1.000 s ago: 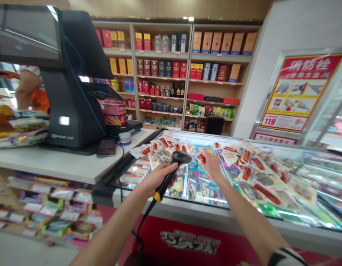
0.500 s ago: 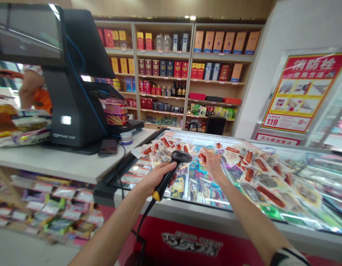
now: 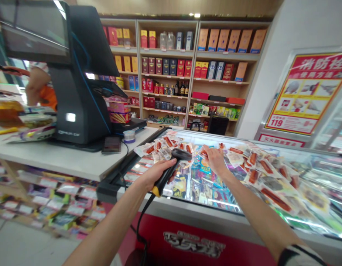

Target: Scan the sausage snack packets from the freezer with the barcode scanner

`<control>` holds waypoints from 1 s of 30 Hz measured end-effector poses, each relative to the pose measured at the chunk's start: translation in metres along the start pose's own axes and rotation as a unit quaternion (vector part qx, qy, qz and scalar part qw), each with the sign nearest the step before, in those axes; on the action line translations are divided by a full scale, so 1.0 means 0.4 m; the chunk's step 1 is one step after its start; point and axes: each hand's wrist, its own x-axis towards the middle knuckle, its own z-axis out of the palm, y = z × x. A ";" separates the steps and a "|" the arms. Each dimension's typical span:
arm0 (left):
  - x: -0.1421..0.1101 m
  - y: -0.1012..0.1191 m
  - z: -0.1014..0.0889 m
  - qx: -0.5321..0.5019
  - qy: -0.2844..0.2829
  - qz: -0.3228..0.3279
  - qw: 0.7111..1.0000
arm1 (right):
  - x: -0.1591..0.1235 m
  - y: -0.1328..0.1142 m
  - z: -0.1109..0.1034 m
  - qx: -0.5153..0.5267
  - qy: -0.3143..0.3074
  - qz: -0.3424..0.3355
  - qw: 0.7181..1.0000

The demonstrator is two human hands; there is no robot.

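Observation:
My left hand (image 3: 160,173) is wrapped round the handle of a black and yellow barcode scanner (image 3: 182,154), its head tilted toward my other hand. A cable runs down from the handle. Just right of the scanner head, my right hand (image 3: 215,159) pinches a clear vacuum-packed sausage (image 3: 203,152) above the freezer's glass top. To the left lies a pile of packed sausages (image 3: 167,141) on the glass. A larger spread of packed sausages (image 3: 266,167) covers the glass on the right. Part of the held pack is hidden by my fingers.
A chest freezer (image 3: 176,210) stands before me, bagged goods showing through its glass. At left a counter (image 3: 85,162) bears a point-of-sale terminal (image 3: 77,92) and a small round container (image 3: 129,136). Another person's arm (image 3: 36,83) shows behind the terminal. Shelves (image 3: 168,53) of boxes line the back.
The whole view has shifted slightly to the right. Both hands keep their holds on the scanner and the sausage pack, close to each other as before.

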 end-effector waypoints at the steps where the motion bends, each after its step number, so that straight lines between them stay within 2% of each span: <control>1: 0.001 0.002 -0.002 -0.003 0.001 -0.003 1.000 | 0.001 -0.002 -0.002 0.004 -0.002 0.012 1.000; 4: 0.006 0.005 -0.002 -0.020 0.020 0.002 1.000 | -0.001 -0.016 0.000 0.020 -0.012 0.125 0.992; 7: 0.011 0.005 0.005 -0.039 0.038 0.012 0.998 | -0.016 -0.040 0.017 0.034 -0.073 0.235 0.969; 10: 0.008 0.002 0.011 -0.031 0.030 0.010 0.999 | -0.036 -0.056 0.036 0.043 -0.163 0.256 0.952; 15: -0.003 0.001 0.017 -0.007 0.032 0.008 0.999 | -0.057 -0.032 0.048 0.033 -0.219 0.302 0.927; 18: -0.001 0.000 0.025 -0.004 0.033 0.016 0.999 | -0.064 -0.015 0.051 0.091 -0.251 0.260 0.928; 21: 0.005 -0.003 0.035 0.001 0.030 0.021 0.999 | -0.076 -0.011 0.061 0.137 -0.185 0.211 0.950; 23: 0.007 -0.004 0.040 0.006 0.025 0.020 0.999 | -0.084 -0.008 0.070 0.164 -0.122 0.228 0.952; 27: 0.008 -0.004 0.048 0.011 0.029 0.014 0.999 | -0.094 0.006 0.087 0.236 -0.038 0.305 0.922; 30: 0.009 -0.001 0.058 0.009 0.020 0.016 1.000 | -0.095 0.011 0.097 0.268 -0.002 0.320 0.909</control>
